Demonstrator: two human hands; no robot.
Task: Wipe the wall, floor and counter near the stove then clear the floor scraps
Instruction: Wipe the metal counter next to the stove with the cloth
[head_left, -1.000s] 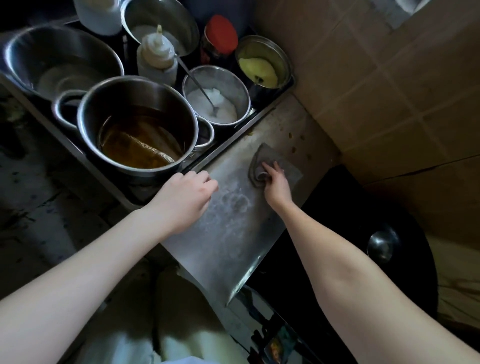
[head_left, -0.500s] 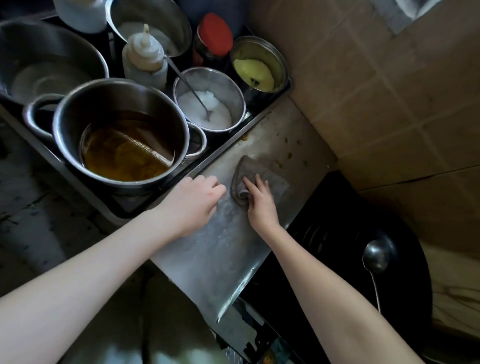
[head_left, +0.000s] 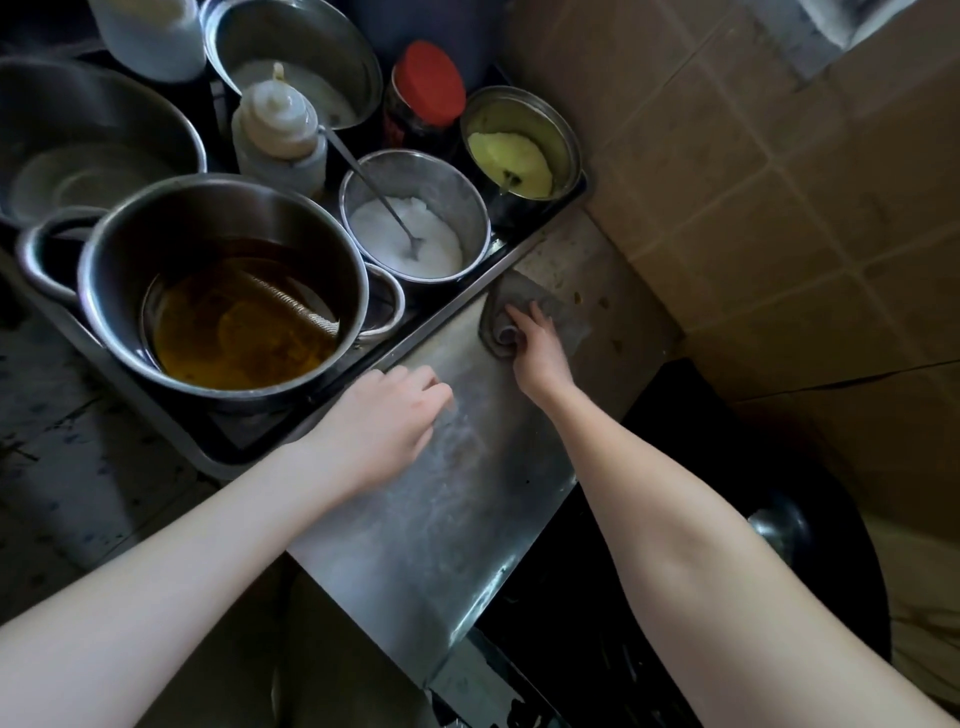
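- Grey cloth (head_left: 567, 316) lay at far end of steel counter (head_left: 441, 519), beside the tray (head_left: 415, 338) edge, near the tiled wall (head_left: 779, 208).
- Right hand (head_left: 537, 345) pressed it flat, fingers extended.
- Left hand (head_left: 384, 431) rested on counter, loosely curled, holding nothing.

The table (head_left: 441, 519) runs from 6 o'clock up to the wall (head_left: 779, 182) at 1 o'clock. The cloth (head_left: 563, 312) lies on its far end under the right hand (head_left: 537, 348). The left hand (head_left: 384, 421) rests on the table at the cloth's 8 o'clock. At the table's 10 o'clock a tray (head_left: 218, 452) holds a pot (head_left: 223, 291), with a bowl (head_left: 415, 218) at the pot's 2 o'clock. A wok (head_left: 753, 467) sits at the table's 4 o'clock.
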